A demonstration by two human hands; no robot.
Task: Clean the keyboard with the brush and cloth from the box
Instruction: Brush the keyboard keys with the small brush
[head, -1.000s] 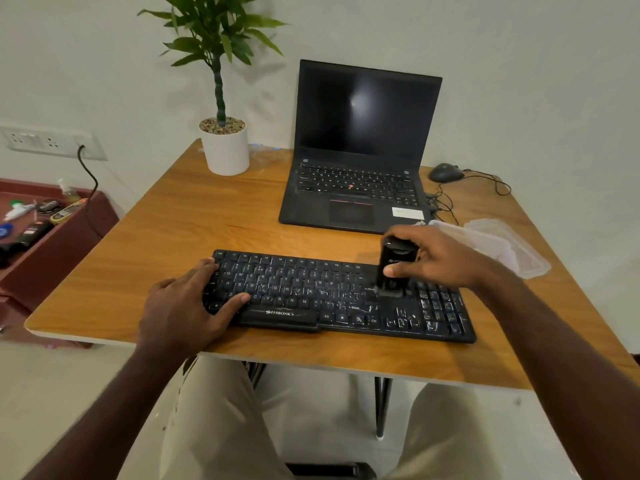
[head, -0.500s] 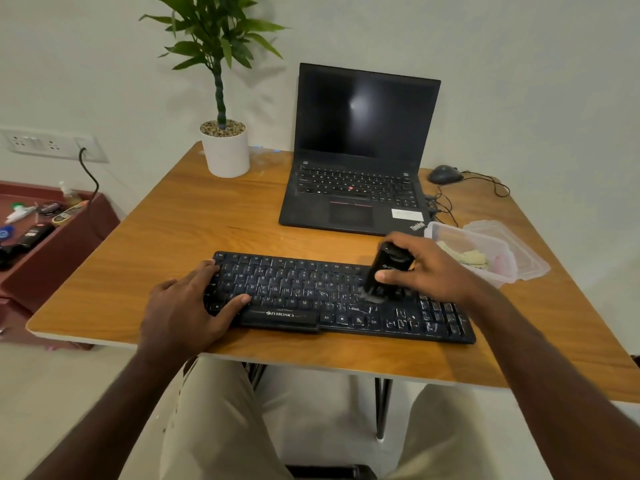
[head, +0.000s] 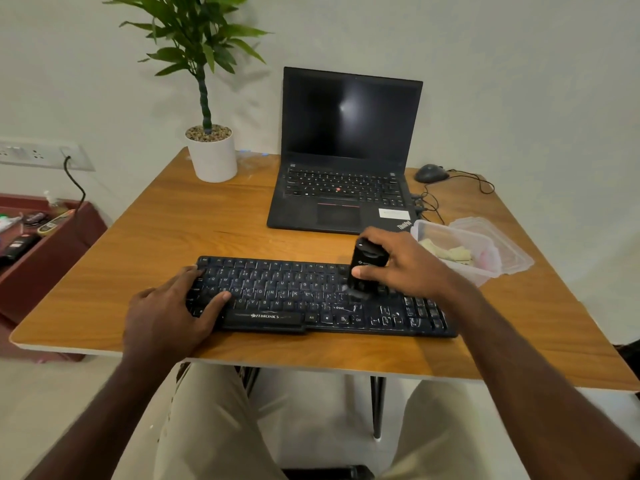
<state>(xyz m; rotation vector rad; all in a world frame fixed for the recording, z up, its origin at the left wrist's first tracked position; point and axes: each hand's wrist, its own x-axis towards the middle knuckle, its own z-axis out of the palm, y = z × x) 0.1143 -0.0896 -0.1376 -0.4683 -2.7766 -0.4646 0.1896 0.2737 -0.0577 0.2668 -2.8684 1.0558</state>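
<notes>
A black keyboard [head: 294, 296] lies along the near edge of the wooden desk. My right hand [head: 412, 265] grips a stubby black brush [head: 365, 265], its bristles pressed on the keys right of the keyboard's middle. My left hand [head: 166, 313] lies flat on the keyboard's left end, thumb on the bottom row, holding it down. A clear plastic box [head: 485, 268] stands to the right of my right hand, with a pale cloth [head: 446, 252] lying inside it.
A black laptop [head: 343, 161] stands open behind the keyboard. A potted plant [head: 211, 154] is at the back left, a mouse [head: 431, 173] and its cable at the back right. The box's lid [head: 505, 244] lies by the box. A low red shelf [head: 52, 244] sits left of the desk.
My right hand has swept the brush leftward across the keys, from the right part toward the middle, uncovering the box. My left hand has stayed on the keyboard's left end.
</notes>
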